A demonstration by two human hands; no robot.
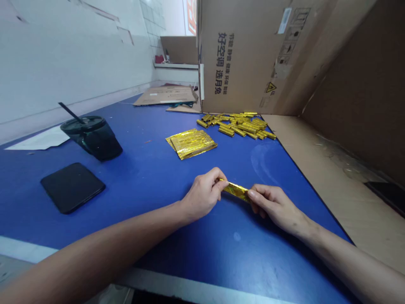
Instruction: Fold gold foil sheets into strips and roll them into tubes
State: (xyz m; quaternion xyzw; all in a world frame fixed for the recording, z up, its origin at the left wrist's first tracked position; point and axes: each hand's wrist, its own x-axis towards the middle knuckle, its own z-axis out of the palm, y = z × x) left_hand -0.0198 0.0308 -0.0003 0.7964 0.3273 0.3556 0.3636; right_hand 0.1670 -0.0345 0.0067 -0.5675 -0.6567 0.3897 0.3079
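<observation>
A narrow folded strip of gold foil [236,191] is held just above the blue table [152,177]. My left hand [204,195] pinches its left end with curled fingers. My right hand [274,204] pinches its right end. Farther back lies a flat stack of gold foil sheets [191,143]. Behind that, near the cardboard box, is a pile of several rolled gold foil pieces [240,124].
A dark cup with a lid and straw [91,137] stands at the left, with a black phone [72,187] lying in front of it. White paper [41,139] lies at the far left. A large cardboard box [253,55] and flat cardboard [332,177] border the right.
</observation>
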